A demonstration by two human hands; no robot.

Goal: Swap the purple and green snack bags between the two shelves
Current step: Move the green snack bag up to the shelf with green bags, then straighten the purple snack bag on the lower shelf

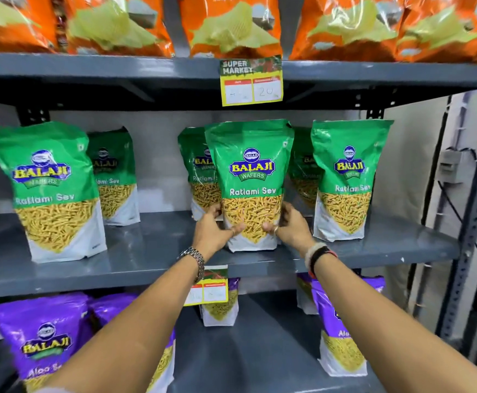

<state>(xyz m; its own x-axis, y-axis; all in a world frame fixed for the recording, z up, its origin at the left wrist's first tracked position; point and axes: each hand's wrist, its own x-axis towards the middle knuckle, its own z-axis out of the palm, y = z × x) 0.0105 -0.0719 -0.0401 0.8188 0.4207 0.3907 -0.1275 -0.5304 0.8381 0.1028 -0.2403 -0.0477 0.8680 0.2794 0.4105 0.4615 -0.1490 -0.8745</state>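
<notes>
Grey metal racking fills the view: orange bags on top, green bags on the middle shelf (146,248), purple bags (44,336) on the lower shelf (260,350). Both hands, left (213,229) and right (291,225), are clamped on the lower sides of the centre green bag (250,182), which stands upright at the shelf front (base seemingly on the shelf). Judged step: taking a green bag. Next move calls for lifting it clear and lowering it among the purple bags
</notes>
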